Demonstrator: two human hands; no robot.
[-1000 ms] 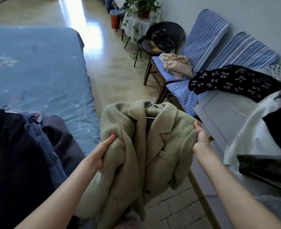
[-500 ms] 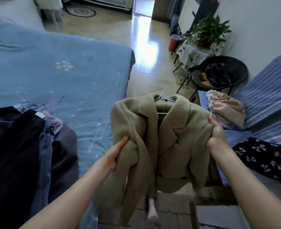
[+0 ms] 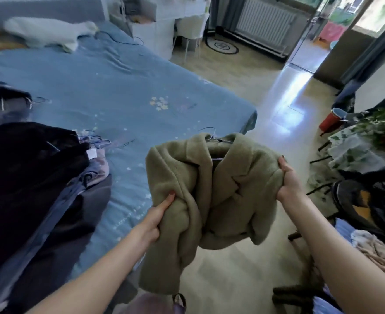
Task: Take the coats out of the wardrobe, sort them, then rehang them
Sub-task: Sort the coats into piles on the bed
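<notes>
I hold a fuzzy olive-green coat in front of me, still on a thin wire hanger whose hook pokes out at the collar. My left hand grips the coat's left shoulder and bunched sleeve. My right hand grips the right shoulder. The coat hangs above the floor beside the bed's corner. A heap of dark coats on hangers lies on the blue bed at the left.
A white pillow lies at the bed's head. A white desk and chair and a radiator stand at the back. To the right are a plant table, a red bin and a black chair with clothes.
My view has swung left from the blue striped chairs to the bed and the far window. Both hands keep their grip on the green coat, carrying it toward the bed side.
</notes>
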